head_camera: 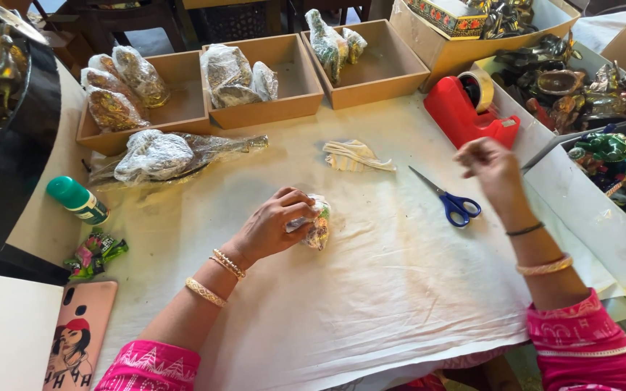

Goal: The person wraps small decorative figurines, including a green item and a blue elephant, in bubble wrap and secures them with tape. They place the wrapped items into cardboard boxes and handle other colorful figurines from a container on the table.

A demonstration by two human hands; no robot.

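At centre of white table cover [371,304]: small wrapped figurine [316,223], bundled in clear crinkled plastic, lying on the cloth and pinned under left hand [273,226]. Left hand curled closed over the bundle, fingers bent around its near side, thumb side toward the wrap. Right hand [493,168] raised above the cloth near red tape dispenser [469,112], fingertips pinched together; cannot tell whether a strip of tape sits between them.

Handling judgement: bundle probably light, hard at the core, soft and slippery at the surface because of the film; likely fragile if dropped. Best grip around the thick middle, fingers wrapping the body, not by loose film ends, which would probably slide or tear.

Just right of the bundle, well apart from it: blue-handled scissors [449,200], blades pointing up-left. Beyond the bundle: crumpled scrap of striped cloth or paper [355,155]. Further left: larger wrapped piece [168,156] lying flat on the cover.

Along far edge: three shallow cardboard trays [288,108] holding more plastic-wrapped pieces. At right: open white boxes [588,210] packed with unwrapped, brightly painted metal figurines.

At left margin: green-capped bottle [77,199], small green and pink wrappers [96,253], pink-cased phone [77,337] at near corner.

Bangles on both wrists, pink sleeves at forearms.
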